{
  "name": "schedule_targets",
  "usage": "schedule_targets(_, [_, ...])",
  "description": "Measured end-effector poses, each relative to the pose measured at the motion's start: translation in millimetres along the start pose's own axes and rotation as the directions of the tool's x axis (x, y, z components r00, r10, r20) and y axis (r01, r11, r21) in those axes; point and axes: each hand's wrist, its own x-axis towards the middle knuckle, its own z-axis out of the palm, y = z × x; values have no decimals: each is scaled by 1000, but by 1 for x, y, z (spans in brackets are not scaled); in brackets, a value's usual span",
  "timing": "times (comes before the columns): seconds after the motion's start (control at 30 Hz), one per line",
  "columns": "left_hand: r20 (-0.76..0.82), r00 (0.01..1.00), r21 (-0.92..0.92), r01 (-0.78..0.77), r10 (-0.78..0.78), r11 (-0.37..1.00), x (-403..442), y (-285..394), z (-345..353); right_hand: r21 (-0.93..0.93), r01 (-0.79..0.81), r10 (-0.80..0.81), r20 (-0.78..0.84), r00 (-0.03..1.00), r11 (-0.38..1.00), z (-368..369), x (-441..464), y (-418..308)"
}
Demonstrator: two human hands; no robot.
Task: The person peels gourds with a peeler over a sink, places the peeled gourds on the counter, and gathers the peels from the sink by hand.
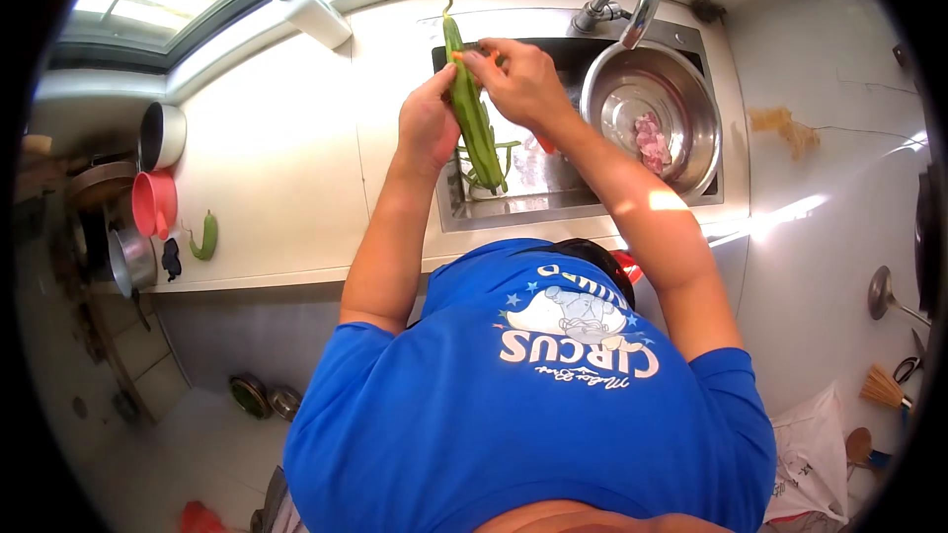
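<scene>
A long green ridged gourd, with a thin curled stem at its far end, is held lengthwise over the left part of the sink. My left hand is closed round its left side near the middle. My right hand is shut on an orange peeler, mostly hidden by the fingers, with its head against the gourd's upper part. Green peel strips hang by the gourd's lower end and lie in the sink. Pale stripes run along the gourd's skin.
A steel bowl with pieces of raw meat stands in the sink's right side under the faucet. A soap bottle is at the back left. Another green gourd, a pink pot and a white pot are farther left.
</scene>
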Motion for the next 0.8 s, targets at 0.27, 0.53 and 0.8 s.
schedule_targets(0.27, [1, 998, -76, -58, 59, 995, -3, 3, 4, -44, 7, -5, 46, 999, 999, 8, -4, -9])
schedule_targets(0.53, [-109, 988, -59, -113, 106, 992, 24, 16, -30, -72, -269, 278, 338, 899, 960, -6, -85, 21])
schedule_targets(0.8, [-366, 929, -9, -59, 52, 998, 30, -2, -37, 446, -470, 339, 344, 876, 761, 0, -98, 46])
